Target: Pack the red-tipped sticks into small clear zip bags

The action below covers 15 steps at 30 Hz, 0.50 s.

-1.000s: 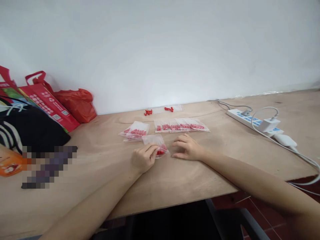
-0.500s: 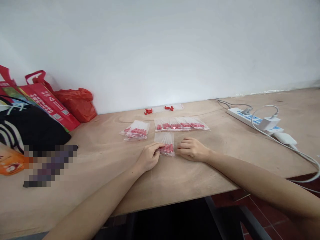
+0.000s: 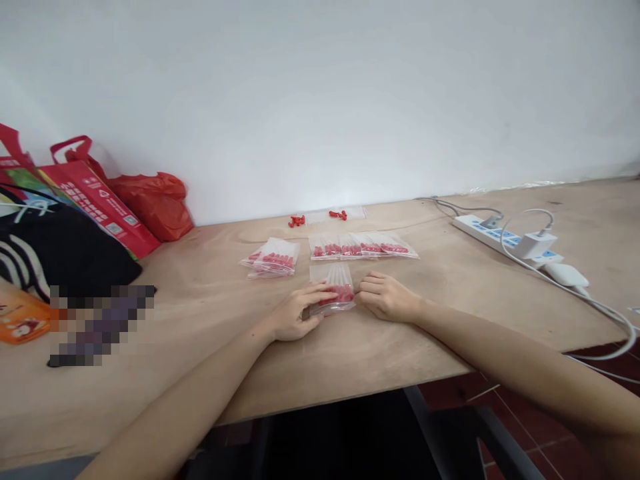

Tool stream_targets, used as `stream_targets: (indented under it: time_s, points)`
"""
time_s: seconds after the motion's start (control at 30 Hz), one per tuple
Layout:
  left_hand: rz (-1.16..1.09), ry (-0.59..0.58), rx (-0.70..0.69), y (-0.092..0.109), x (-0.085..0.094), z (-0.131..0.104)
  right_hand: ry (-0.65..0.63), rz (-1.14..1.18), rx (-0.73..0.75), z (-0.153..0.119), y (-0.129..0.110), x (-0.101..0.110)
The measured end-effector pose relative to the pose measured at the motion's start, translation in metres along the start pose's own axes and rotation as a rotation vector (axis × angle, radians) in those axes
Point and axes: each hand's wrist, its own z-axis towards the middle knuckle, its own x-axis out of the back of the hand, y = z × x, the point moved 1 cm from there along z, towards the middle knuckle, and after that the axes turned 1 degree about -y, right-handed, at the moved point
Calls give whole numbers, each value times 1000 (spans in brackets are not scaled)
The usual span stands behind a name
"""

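A small clear zip bag (image 3: pixel 333 272) with several red pieces and thin pale strips inside lies in front of me on the table. The fingers of my left hand (image 3: pixel 295 312) stretch across its left side, with the thumb apart below the near edge. At the bag's right edge is my right hand (image 3: pixel 387 297), its fingers curled and closed on that edge; the fingertips are partly hidden. Behind it lies a row of similar filled bags (image 3: pixel 357 245), overlapping one another. More filled bags (image 3: pixel 273 259) are stacked to the left.
Loose red pieces (image 3: pixel 297 221) lie near the wall beside a flat clear bag (image 3: pixel 355 213) with more red pieces on it. A white power strip (image 3: pixel 483 233) with plugs and cables runs along the right. Shopping bags (image 3: pixel 100 207) and black cloth (image 3: pixel 75 257) crowd the left.
My left hand has spread, its thumb moving down away from the fingers. The near bag has turned slightly, and its right edge now meets my right hand.
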Motion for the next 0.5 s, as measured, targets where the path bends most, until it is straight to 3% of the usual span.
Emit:
stream_targets:
  time_s: [0.17, 0.27, 0.5]
  points:
    - [201, -7, -52, -1, 8, 2, -82, 42, -73, -1, 0, 2]
    - [277, 24, -52, -7, 11, 0, -45, -22, -118, -3, 1, 2]
    - [182, 130, -105, -9, 8, -12, 77, -55, -170, -5, 1, 1]
